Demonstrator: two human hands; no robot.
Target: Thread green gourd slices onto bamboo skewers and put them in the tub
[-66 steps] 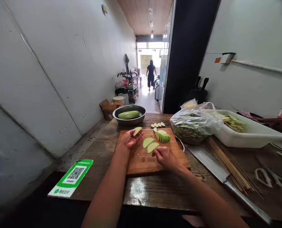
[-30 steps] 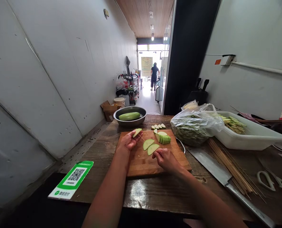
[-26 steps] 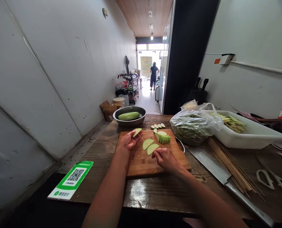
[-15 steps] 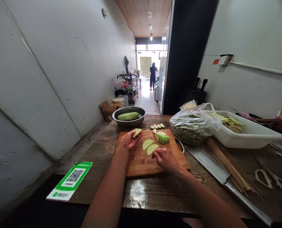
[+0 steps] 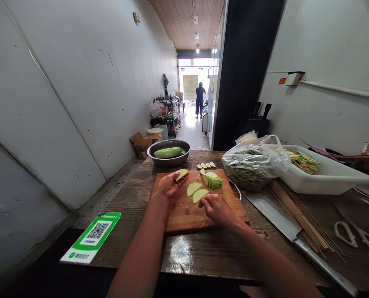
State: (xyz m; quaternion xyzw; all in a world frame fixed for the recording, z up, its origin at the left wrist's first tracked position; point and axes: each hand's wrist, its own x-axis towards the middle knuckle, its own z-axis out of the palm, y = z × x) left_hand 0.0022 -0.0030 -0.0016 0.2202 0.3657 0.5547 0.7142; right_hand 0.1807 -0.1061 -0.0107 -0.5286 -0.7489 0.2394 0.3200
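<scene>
A half-round pale green zucchini slice (image 5: 182, 174) is pinched in the fingers of my left hand (image 5: 168, 185), above the cutting board (image 5: 184, 217). My right hand (image 5: 213, 205) is closed at the lower end of a thin wooden skewer (image 5: 186, 181), which carries two more half-round slices (image 5: 196, 191). The skewer's tip end reaches to the slice in my left hand; whether it has pierced it I cannot tell. On the board's far right lies a stack of cut slices (image 5: 214, 182). Behind the board, several slices sit in a row on another skewer (image 5: 206, 165).
A metal bowl (image 5: 153, 157) holds a whole zucchini (image 5: 168, 152). Right of the board lie a cleaver (image 5: 274, 213), loose skewers (image 5: 299, 219), scissors (image 5: 346, 234), a plastic bag of greens (image 5: 249, 165) and a white tub (image 5: 330, 182). A QR-code card (image 5: 92, 238) lies left. One person (image 5: 199, 99) stands far off.
The slice in my left hand has shifted slightly right and down, closer to the two skewered slices. My right hand has barely moved.
</scene>
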